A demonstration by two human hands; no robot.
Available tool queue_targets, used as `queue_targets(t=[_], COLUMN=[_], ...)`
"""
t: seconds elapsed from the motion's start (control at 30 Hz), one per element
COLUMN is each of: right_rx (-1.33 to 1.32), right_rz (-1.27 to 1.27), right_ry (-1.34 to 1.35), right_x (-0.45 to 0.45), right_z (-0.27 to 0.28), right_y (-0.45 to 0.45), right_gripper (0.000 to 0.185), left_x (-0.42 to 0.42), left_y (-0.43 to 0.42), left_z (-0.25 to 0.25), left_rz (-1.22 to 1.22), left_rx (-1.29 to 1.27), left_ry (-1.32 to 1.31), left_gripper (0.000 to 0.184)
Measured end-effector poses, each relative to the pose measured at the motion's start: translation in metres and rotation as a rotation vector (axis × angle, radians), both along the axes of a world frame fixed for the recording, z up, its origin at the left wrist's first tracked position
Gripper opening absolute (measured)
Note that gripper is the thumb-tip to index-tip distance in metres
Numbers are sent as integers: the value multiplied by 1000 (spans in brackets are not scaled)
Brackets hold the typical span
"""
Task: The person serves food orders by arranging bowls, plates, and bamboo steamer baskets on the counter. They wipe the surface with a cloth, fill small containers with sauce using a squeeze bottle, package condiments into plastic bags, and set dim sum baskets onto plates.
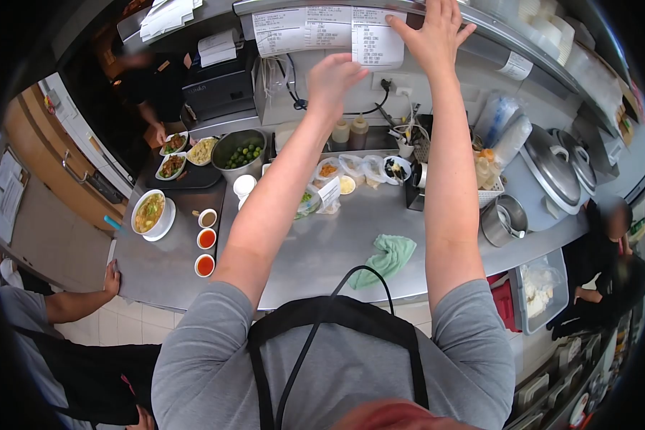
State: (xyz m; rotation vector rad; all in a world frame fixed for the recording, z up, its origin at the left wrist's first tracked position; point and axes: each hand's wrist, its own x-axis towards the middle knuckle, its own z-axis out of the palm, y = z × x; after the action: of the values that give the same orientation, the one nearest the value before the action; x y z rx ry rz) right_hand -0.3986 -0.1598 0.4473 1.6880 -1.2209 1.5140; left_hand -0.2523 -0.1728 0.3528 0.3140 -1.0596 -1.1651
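Note:
Printed order tickets hang in a row from the metal rail above the counter. My left hand (330, 84), a little blurred, has its fingers closed at the lower left edge of the rightmost order ticket (378, 46). At the upper right of that ticket, my right hand (437, 39) is open with spread fingers, reaching up to the rail (480, 16); the thumb lies over the ticket's edge. Two more tickets (283, 36) hang to the left.
Below me, the steel counter (301, 251) holds a green cloth (385, 259), sauce cups (206, 238), a soup bowl (153, 213) and a pot of limes (238, 154). A co-worker (154, 89) touches plates on a black tray (186, 179). Other people stand left and right.

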Motion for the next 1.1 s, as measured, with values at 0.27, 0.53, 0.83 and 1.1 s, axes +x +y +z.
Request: queue_targets(t=[0.27, 0.53, 0.83, 1.1], right_rx=[-9, -105, -32, -5], right_rz=[-8, -27, -80, 10], right_ry=[1, 84, -2, -8], right_x=[0, -8, 12, 10], right_z=[-1, -4, -3, -1], right_y=[-1, -23, -15, -4], right_gripper=[66, 61, 65, 80], left_x=[-4, 13, 166, 263], left_y=[1, -11, -26, -78], left_z=[5, -4, -9, 27], left_rz=[5, -20, 1379, 923], left_rx=[-6, 34, -293, 18], left_ry=[38, 23, -517, -202], left_gripper=[8, 22, 36, 58])
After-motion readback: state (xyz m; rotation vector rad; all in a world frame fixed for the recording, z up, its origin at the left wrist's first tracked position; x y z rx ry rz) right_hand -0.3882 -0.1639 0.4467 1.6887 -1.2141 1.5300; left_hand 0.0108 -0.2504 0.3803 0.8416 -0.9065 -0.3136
